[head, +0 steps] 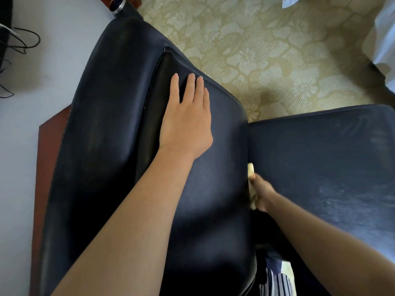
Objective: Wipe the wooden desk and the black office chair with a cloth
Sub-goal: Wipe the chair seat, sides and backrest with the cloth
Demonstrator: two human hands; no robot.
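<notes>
The black office chair (111, 129) fills the middle of the view, seen from above. My left hand (186, 116) lies flat on its padded backrest with fingers straight. To the right is the chair's seat (320, 163). My right hand (261, 192) reaches down into the gap between backrest and seat and grips a pale yellow cloth (251, 170), pressed against the seat's edge. Most of the cloth is hidden by the hand and the gap. A reddish-brown wooden desk edge (49, 133) shows behind the chair at the left.
Patterned beige carpet (267, 50) lies beyond the chair. Black cables (23, 41) hang against the pale wall at the upper left. A chrome-ringed dark object (117, 4) sits at the top. White fabric (384, 39) shows at the upper right.
</notes>
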